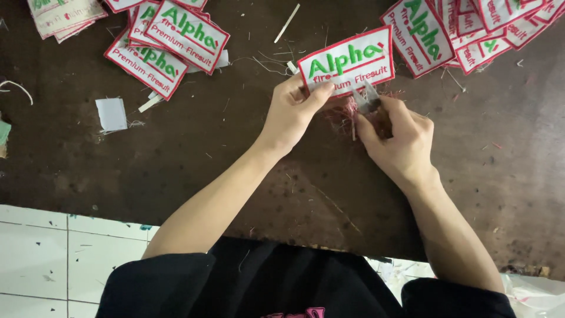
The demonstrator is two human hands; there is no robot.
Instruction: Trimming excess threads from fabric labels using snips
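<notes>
My left hand (292,109) pinches the lower left corner of a white embroidered patch (347,59) with a red border and green and red lettering, holding it tilted above the dark table. My right hand (397,138) grips small metal thread snips (366,99), whose blades point at the patch's lower edge. A tuft of loose red threads (347,115) hangs under the patch between my hands.
Piles of the same patches lie at the top left (170,44) and top right (465,29). A small white paper square (111,113) and thread scraps litter the brown table (176,159). White tiled floor (59,259) shows below the table edge.
</notes>
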